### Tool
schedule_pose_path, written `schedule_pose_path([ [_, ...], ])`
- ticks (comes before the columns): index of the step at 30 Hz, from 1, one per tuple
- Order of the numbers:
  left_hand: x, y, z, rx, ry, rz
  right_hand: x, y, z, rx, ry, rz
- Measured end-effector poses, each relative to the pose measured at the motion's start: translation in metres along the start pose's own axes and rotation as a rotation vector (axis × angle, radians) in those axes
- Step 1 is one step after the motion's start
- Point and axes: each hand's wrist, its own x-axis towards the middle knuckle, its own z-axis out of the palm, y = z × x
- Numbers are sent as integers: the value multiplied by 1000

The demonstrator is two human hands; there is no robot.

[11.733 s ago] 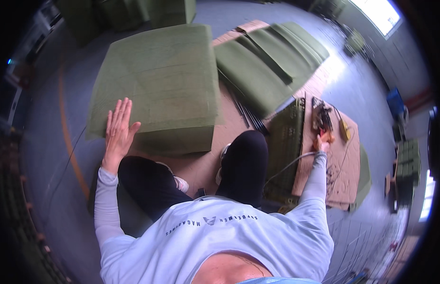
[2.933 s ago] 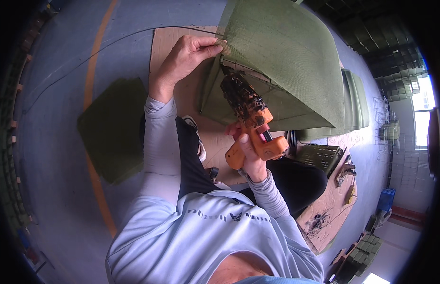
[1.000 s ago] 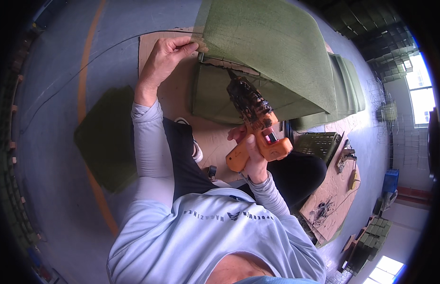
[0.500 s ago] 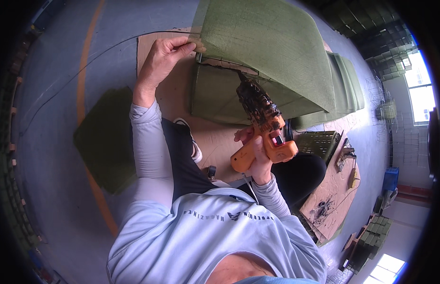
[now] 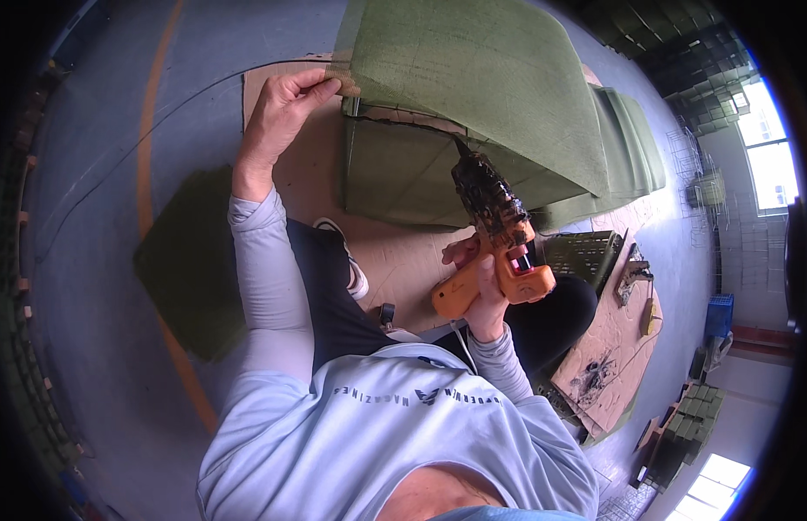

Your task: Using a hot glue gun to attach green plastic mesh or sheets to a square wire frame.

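My left hand (image 5: 286,108) pinches the near left corner of a green mesh sheet (image 5: 473,78) and holds it lifted. Beneath that flap stands a box-shaped frame (image 5: 399,174) covered in the same green mesh, with a dark glue line along its upper edge. In my right hand (image 5: 483,291) is an orange hot glue gun (image 5: 460,291), its front half caked in black residue. The gun's tip reaches the frame's upper edge, just under the raised sheet; whether it touches is hard to tell.
Cardboard (image 5: 395,260) lies under the work. Folded green mesh (image 5: 629,143) rests at the far right. A glue-stained cardboard piece (image 5: 608,373) lies on a green crate (image 5: 582,260) at my right. Another green mesh piece (image 5: 191,260) is on the floor at left, and a thin black cable (image 5: 152,126) runs there.
The glue gun's tip has slid a little to the right along the frame's edge. The view has shifted slightly, and my left hand still grips the sheet's corner.
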Motion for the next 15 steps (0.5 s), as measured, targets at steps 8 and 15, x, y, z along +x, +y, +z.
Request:
schedule_pose_path([
  [8,0,-5,-1,50,40,-38,-1,-2,-4,-105,81,-5],
  [15,1,-4,3,27,52,3,-2,-5,-9,-77,115,-26],
])
